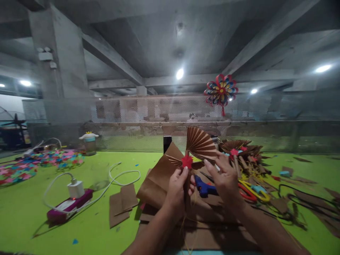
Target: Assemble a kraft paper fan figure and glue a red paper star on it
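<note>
My left hand [178, 186] is closed around the rolled brown stem of a paper craft, its thumb just below a red paper star [187, 161]. From the star a pleated brown paper fan [200, 143] spreads up to the right, and a narrower folded piece shows on the left. My right hand [224, 175] has its fingertips closed on the fan's lower right edge. A blue glue gun [205, 187] lies between the hands, partly covered by the right one. Yellow string [184, 233] hangs below the stem.
Brown paper sheets [155, 177] lie beneath my hands. Red-and-yellow-handled scissors [252, 191], finished fans [236, 147] and a black cord [305, 200] are to the right. At left are a purple power strip [85, 199], a white cable [124, 172], a clear cup [101, 175] and colourful paper stars [61, 159].
</note>
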Demonstrator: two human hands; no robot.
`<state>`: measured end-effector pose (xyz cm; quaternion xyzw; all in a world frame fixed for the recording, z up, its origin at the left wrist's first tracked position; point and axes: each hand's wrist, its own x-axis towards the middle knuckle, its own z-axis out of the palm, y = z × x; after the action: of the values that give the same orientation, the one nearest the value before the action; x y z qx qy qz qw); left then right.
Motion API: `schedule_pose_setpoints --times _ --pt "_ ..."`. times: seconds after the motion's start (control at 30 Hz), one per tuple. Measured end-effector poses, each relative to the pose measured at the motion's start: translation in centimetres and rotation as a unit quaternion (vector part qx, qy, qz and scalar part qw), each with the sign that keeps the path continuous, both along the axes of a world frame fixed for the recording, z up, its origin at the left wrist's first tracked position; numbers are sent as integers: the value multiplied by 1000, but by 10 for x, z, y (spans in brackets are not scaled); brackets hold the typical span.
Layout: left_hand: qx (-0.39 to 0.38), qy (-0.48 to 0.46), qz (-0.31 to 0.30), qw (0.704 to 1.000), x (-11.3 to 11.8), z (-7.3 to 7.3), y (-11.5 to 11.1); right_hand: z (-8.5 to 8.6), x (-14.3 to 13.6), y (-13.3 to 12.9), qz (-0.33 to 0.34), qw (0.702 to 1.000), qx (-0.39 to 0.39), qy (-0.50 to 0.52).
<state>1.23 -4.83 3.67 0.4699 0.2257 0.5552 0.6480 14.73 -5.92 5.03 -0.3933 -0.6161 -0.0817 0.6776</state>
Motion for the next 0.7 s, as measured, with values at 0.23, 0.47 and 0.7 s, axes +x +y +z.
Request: schedule_pose_setpoints --times 0.23,0.47,0.7 --pt "-22 20 -1 1000 4 -4 -3 8 14 15 185 940 -82 273" --pt "-6 25 2 1000 10 -4 -15 17 31 15 305 838 -145 428" --pt "-13 25 -64 998 4 0 -12 22 40 13 291 907 -86 292"
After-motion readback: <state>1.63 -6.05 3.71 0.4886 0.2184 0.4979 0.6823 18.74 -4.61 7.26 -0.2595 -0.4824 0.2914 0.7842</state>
